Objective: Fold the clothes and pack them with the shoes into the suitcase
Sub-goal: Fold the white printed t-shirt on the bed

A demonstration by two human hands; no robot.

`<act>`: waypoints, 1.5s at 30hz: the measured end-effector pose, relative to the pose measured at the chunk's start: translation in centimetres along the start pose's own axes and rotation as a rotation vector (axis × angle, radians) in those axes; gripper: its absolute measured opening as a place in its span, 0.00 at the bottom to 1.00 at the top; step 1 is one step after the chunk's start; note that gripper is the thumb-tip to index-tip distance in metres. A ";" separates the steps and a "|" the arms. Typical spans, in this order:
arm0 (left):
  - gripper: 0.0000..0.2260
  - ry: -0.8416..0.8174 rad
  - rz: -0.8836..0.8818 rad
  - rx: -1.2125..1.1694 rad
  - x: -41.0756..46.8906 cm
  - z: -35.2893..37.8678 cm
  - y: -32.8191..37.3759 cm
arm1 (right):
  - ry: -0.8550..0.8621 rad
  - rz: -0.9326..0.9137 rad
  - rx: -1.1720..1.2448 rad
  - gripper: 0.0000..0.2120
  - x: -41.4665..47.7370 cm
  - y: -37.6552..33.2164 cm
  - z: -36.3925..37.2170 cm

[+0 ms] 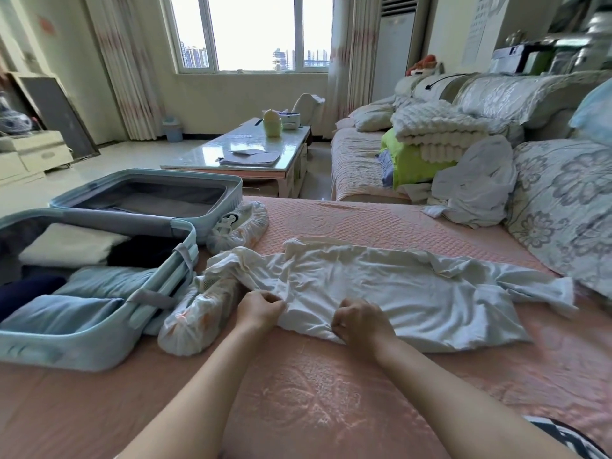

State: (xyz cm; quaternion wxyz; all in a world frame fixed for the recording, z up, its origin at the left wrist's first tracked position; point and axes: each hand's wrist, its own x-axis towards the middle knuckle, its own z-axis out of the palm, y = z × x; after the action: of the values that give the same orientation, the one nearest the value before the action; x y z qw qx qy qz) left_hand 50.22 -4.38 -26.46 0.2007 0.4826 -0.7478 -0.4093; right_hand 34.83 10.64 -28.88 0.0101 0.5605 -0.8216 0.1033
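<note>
A white garment (381, 286) lies spread and wrinkled on the pink quilted cover (331, 392). My left hand (260, 308) pinches its near left edge, and my right hand (359, 321) grips the near edge a little to the right. A light blue suitcase (99, 332) lies open at the left, its near half holding folded white, black, navy and blue clothes. Two shoes in thin bags sit beside it: one (195, 313) just left of my left hand, the other (240, 226) farther back.
A crumpled white garment (477, 187) rests against the floral sofa cushions (563, 207) at the right. Folded blankets (433, 137) are stacked on the sofa behind. A glass coffee table (251, 154) stands beyond the suitcase.
</note>
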 end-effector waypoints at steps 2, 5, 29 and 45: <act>0.03 -0.008 0.005 -0.072 0.2 -0.2 0.2 | 0.096 0.011 0.003 0.08 0.0 0.0 0.2; 0.05 0.034 -0.027 -0.255 0.5 -0.7 0.3 | 0.139 0.052 0.096 0.09 0.2 0.1 0.4; 0.26 -0.492 0.478 0.853 -1.7 3.4 0.9 | -0.040 0.077 0.265 0.13 -3.6 3.4 -3.7; 0.20 -0.337 0.887 0.677 -6.5 18.7 11.7 | 0.125 0.899 0.146 0.21 -11.2 23.0 -6.4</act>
State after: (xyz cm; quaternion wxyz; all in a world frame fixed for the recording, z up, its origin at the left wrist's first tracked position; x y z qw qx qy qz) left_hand 33.62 11.53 -27.32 0.0655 0.0887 -0.9893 -0.0953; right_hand 17.14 30.11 -27.77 -0.0256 0.1406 -0.9716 0.1884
